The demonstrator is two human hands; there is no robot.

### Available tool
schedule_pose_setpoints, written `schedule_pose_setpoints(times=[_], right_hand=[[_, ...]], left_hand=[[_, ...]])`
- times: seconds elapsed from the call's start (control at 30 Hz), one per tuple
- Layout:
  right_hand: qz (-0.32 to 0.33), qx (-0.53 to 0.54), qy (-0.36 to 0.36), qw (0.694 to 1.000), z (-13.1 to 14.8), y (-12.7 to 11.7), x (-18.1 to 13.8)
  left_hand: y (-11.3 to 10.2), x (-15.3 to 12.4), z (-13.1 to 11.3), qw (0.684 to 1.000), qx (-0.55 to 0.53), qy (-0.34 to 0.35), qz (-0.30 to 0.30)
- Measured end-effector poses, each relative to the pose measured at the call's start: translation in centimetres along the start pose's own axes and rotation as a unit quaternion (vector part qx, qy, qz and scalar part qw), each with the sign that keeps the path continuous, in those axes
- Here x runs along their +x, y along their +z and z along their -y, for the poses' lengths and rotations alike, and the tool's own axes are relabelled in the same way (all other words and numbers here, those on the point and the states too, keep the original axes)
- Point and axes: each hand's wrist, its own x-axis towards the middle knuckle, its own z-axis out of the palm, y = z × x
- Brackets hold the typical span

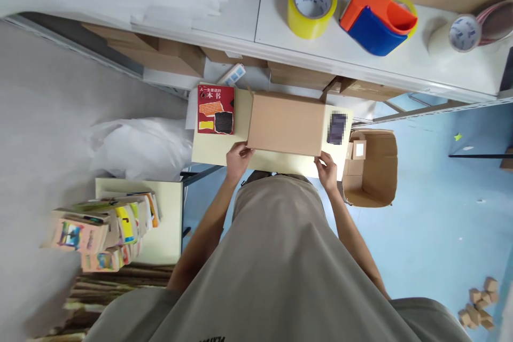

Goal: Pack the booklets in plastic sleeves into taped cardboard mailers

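Note:
A brown cardboard box (pixel 287 122) lies lengthwise across the pale yellow table (pixel 260 159), its large plain face up. My left hand (pixel 239 161) pinches its near left corner between thumb and fingers. At the near right corner, my right hand (pixel 327 171) grips the box edge in the same way. Small flaps stick out at the far corners. To the left of the box is a red book (pixel 216 109) with Chinese lettering. A blurred-out dark object (pixel 336 127) rests at the table's right side.
Above, a shelf (pixel 276 16) holds a yellow tape roll (pixel 311 5), an orange-and-blue tape dispenser (pixel 377 24) and a pale tape roll (pixel 457 33). An open carton (pixel 379 168) stands to the right, holding smaller boxes. Stacked books (pixel 120 224) sit on a side table at lower left.

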Motion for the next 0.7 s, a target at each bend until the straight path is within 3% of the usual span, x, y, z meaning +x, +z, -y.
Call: schedule_pose_setpoints(times=[0.13,0.27,0.4,0.53,0.7], right_hand=[[0.053,0.037,0.069,0.996,-4.0,1.1,1.0],[0.043,-0.029,0.085,0.995,-4.8,0.2,3.4],[-0.018,-0.006,0.063,0.998,-3.1,-0.2,7.3],[-0.018,0.031,0.062,0.997,-1.1,0.5,10.3],[-0.019,0.025,0.052,0.998,0.6,-0.6,9.3]], left_hand=[[1.3,0.4,3.5,0.993,-0.013,-0.107,0.049],[1.3,2.1,4.2,0.991,-0.021,-0.121,0.061],[2.0,6.0,1.8,0.996,-0.036,-0.081,0.011],[3.5,9.3,-1.9,0.997,-0.056,-0.06,0.008],[3.0,8.9,-4.9,0.998,-0.042,-0.05,-0.016]])
